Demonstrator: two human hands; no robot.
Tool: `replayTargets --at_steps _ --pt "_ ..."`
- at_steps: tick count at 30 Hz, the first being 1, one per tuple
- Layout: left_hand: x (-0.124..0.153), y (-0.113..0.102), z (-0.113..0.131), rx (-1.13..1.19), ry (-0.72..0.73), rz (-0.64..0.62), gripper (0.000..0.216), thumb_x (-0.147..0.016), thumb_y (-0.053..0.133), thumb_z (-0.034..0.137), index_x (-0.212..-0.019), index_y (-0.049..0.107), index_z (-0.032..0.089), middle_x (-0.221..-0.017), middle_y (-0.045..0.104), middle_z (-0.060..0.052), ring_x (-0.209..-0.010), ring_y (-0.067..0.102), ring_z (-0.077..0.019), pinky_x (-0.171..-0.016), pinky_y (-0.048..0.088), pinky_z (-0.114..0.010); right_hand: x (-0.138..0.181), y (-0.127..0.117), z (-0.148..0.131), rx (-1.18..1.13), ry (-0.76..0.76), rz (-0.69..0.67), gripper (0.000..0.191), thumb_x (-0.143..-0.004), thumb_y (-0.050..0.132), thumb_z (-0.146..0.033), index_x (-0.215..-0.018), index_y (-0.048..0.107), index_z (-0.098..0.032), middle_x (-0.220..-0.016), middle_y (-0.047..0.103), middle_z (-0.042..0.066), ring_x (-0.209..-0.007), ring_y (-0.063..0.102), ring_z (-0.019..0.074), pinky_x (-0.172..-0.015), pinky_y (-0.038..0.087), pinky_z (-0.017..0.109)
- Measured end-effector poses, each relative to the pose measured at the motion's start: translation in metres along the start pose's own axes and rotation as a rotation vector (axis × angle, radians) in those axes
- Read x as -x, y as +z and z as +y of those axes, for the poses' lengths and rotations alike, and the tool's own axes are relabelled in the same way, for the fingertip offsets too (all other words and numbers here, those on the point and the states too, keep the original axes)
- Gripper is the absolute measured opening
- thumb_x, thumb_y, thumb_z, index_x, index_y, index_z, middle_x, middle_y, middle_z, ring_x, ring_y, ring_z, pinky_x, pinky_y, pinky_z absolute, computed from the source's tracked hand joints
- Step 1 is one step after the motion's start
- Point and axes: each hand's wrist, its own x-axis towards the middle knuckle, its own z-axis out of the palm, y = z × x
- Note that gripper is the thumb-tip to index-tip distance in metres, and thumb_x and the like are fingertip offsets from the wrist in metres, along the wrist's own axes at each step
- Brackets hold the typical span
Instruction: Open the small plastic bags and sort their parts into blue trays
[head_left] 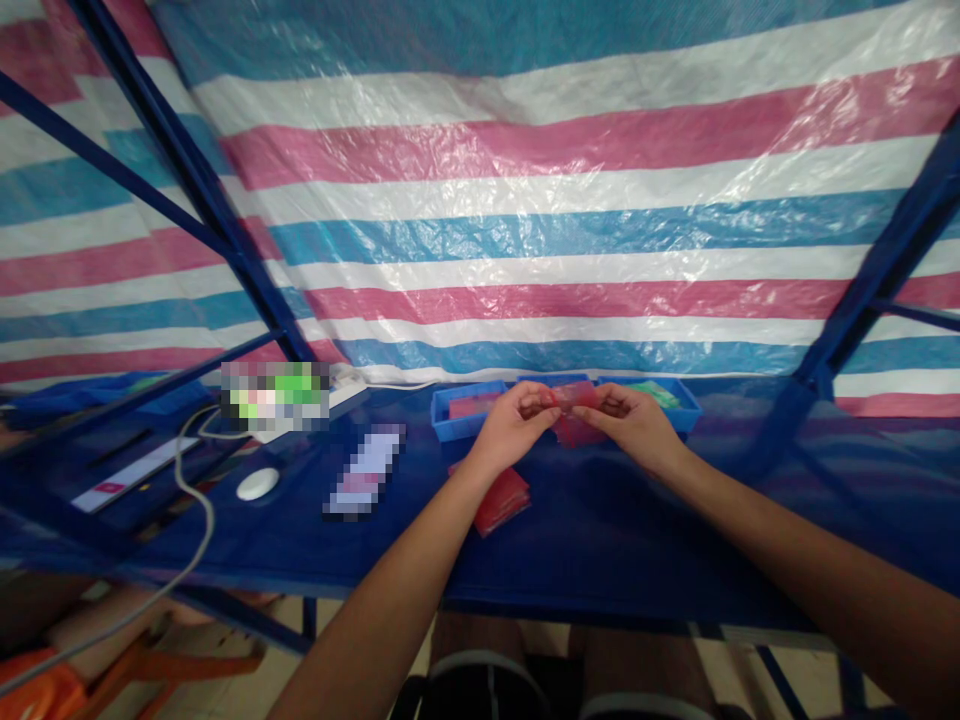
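Between my two hands, above the blue table, is a thin, translucent red plastic bag (576, 396). My left hand (521, 418) pinches its left side with thumb and fingers. On the other side my right hand (628, 420) grips it the same way. A stack of red plastic pieces (502, 502) lies on the table below my left wrist, partly covered by the forearm. Behind my left hand stands a blue bin (457, 425) with flat red pieces inside. Another blue bin (688, 412), holding green and pale packets, is behind my right hand.
A blurred-out phone-like object (366, 472) and a white oval object (257, 485) lie to the left. A white cable (196, 490) runs over the table edge near a power strip (349, 392). Blue metal posts (240, 260) frame the table before a striped tarp (525, 230). Part of another person (105, 625) shows lower left.
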Motion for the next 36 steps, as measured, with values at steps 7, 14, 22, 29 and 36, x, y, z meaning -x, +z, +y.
replayTargets --at_steps 7,14,22,29,36 --pt "0.009 0.0 0.017 -0.555 0.19 0.191 0.037 -0.093 0.075 0.044 -0.123 0.075 0.022 -0.112 0.073 -0.009 -0.09 0.067 -0.0189 -0.077 0.054 -0.03 0.004 -0.002 -0.008 0.269 -0.134 0.135 0.029 -0.083 0.084 -0.051 -0.093 0.072 -0.027 -0.091 0.078 0.005 -0.08 0.072 0.0253 -0.077 0.059 0.042" --pt "0.007 0.012 0.014 -0.065 -0.086 -0.048 0.058 -0.102 0.055 0.059 -0.143 0.065 0.02 -0.104 0.076 -0.01 -0.076 0.072 -0.0159 -0.066 0.056 -0.026 0.009 -0.003 -0.014 0.78 -0.571 -0.003 0.006 -0.095 0.067 -0.024 -0.095 0.072 -0.027 -0.091 0.073 0.006 -0.085 0.068 0.0265 -0.079 0.054 0.044" --pt "-0.007 -0.044 0.009 -0.377 0.004 0.315 0.026 -0.09 0.071 0.032 -0.113 0.074 0.019 -0.075 0.067 0.002 -0.063 0.058 -0.0123 -0.064 0.049 -0.024 0.009 0.003 -0.021 0.814 -0.644 -0.007 0.013 -0.096 0.073 -0.035 -0.107 0.072 -0.028 -0.103 0.075 0.009 -0.102 0.067 0.0318 -0.097 0.052 0.052" --pt "-0.004 -0.097 0.019 -0.962 -0.048 0.402 0.026 -0.085 0.063 0.016 -0.107 0.078 0.021 -0.11 0.077 -0.006 -0.089 0.069 -0.0209 -0.092 0.055 -0.034 0.008 0.0 -0.012 0.818 -0.538 -0.085 0.009 -0.101 0.064 -0.029 -0.095 0.071 -0.027 -0.095 0.077 0.006 -0.092 0.069 0.0284 -0.093 0.052 0.049" --pt "0.003 -0.112 0.018 -1.148 -0.125 0.401 0.024 -0.089 0.06 0.02 -0.102 0.08 0.022 -0.105 0.08 -0.008 -0.096 0.072 -0.0267 -0.095 0.054 -0.038 0.007 0.001 -0.01 0.801 -0.511 -0.095 0.01 -0.1 0.066 -0.029 -0.094 0.073 -0.027 -0.094 0.077 0.006 -0.092 0.07 0.0284 -0.091 0.052 0.047"
